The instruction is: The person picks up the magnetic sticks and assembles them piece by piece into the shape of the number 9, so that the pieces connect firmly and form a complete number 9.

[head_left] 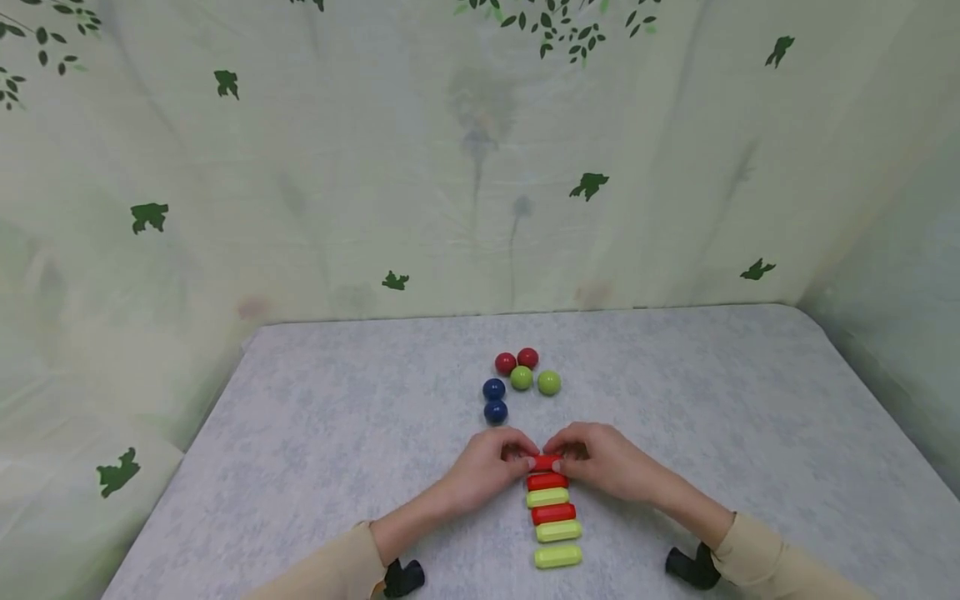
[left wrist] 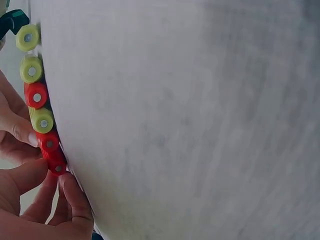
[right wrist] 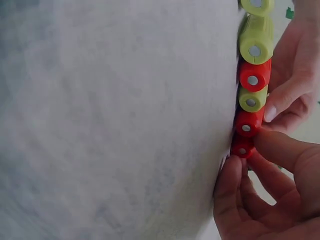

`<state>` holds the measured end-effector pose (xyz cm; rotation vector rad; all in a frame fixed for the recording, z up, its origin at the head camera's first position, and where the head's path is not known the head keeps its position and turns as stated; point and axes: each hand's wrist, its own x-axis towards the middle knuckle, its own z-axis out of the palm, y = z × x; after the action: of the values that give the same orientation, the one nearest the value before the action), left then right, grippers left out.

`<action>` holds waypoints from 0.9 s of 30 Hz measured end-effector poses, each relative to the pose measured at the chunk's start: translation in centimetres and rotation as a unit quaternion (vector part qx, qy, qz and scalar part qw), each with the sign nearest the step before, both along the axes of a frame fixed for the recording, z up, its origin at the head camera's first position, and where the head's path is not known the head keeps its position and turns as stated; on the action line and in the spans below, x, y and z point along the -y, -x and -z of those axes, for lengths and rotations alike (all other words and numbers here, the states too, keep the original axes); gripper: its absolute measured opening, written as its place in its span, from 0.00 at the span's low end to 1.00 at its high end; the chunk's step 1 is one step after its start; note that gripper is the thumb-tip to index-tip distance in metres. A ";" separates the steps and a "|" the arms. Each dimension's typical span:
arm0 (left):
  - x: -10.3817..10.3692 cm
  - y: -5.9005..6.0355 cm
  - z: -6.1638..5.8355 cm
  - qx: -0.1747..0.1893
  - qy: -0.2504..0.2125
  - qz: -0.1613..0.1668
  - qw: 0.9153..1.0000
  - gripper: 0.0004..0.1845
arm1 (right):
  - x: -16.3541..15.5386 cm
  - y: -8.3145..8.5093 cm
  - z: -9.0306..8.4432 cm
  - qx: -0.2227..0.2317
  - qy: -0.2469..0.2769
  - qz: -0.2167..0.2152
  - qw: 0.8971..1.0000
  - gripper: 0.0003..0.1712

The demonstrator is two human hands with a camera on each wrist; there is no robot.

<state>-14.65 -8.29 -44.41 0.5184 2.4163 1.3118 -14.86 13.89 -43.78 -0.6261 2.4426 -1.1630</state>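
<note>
A short red magnetic rod (head_left: 546,462) lies at the far end of a row of rods, pinched between thumb and fingers at both ends. My left hand (head_left: 491,467) grips its left end and my right hand (head_left: 609,462) its right end. Right behind it in the row comes a second red rod (head_left: 547,482), then a yellow-green rod (head_left: 547,498), a third red rod (head_left: 553,514) and a yellow-green rod (head_left: 558,531). A last yellow-green rod (head_left: 558,556) lies slightly apart, nearest me. In the right wrist view, round metal discs show on the ends of the rods, such as the yellow-green rod (right wrist: 256,42).
Beyond the hands are two blue balls (head_left: 495,400), two green balls (head_left: 536,381) and two red balls (head_left: 517,360). They stand on a grey mottled tabletop (head_left: 360,392). A leaf-patterned cloth (head_left: 322,208) hangs behind the table. Black devices (head_left: 692,567) are strapped at the wrists.
</note>
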 end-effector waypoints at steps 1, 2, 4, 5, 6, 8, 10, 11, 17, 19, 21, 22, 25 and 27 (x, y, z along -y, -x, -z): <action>0.0 0.1 0.0 -0.002 -0.001 -0.001 1.000 0.07 | 0.0 0.1 0.0 -0.002 -0.005 -0.001 1.000 0.11; 0.0 0.2 0.0 -0.004 0.000 -0.001 1.000 0.07 | 0.0 0.3 0.0 -0.003 -0.011 -0.002 1.000 0.11; -0.1 0.5 0.1 -0.009 0.001 -0.001 1.000 0.07 | 0.1 0.6 0.0 -0.007 -0.020 -0.001 1.000 0.10; -0.1 0.7 0.1 -0.012 0.001 -0.001 1.000 0.06 | 0.1 0.7 0.0 -0.008 -0.023 0.001 1.000 0.10; -0.1 0.8 0.0 -0.015 0.000 0.000 1.000 0.07 | 0.2 0.9 -0.1 -0.010 -0.025 0.003 1.000 0.10; -0.2 1.1 0.0 -0.020 0.001 0.000 1.000 0.07 | 0.3 1.2 -0.2 -0.015 -0.028 0.009 0.999 0.09; -0.1 1.4 -0.1 -0.026 0.003 -0.002 1.000 0.07 | 0.4 1.4 -0.2 -0.024 -0.027 0.014 0.999 0.09; -0.1 1.5 -0.1 -0.029 0.005 -0.003 1.000 0.08 | 0.5 1.6 -0.1 -0.028 -0.026 0.017 0.999 0.09; 0.3 2.6 -0.1 -0.047 0.008 -0.013 0.999 0.08 | 1.1 2.7 0.1 -0.044 -0.016 0.034 0.998 0.07; 0.3 2.9 0.0 -0.054 0.008 -0.020 0.998 0.08 | 1.4 3.1 0.2 -0.049 -0.016 0.040 0.998 0.07; 0.3 3.2 0.0 -0.061 0.010 -0.025 0.998 0.08 | 1.6 3.4 0.2 -0.052 -0.018 0.047 0.997 0.07; 0.3 3.3 0.0 -0.064 0.012 -0.026 0.998 0.09 | 1.8 3.6 0.2 -0.052 -0.018 0.051 0.997 0.07; 0.2 3.7 0.0 -0.077 0.017 -0.028 0.997 0.09 | 2.0 3.8 0.2 -0.052 -0.019 0.065 0.996 0.08; 0.1 3.9 -0.1 -0.082 0.019 -0.030 0.996 0.09 | 2.2 3.9 0.2 -0.054 -0.018 0.072 0.996 0.08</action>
<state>-18.55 -8.39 -44.33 0.5662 2.6037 1.2909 -18.79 11.69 -43.96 -0.5213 2.6326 -1.1642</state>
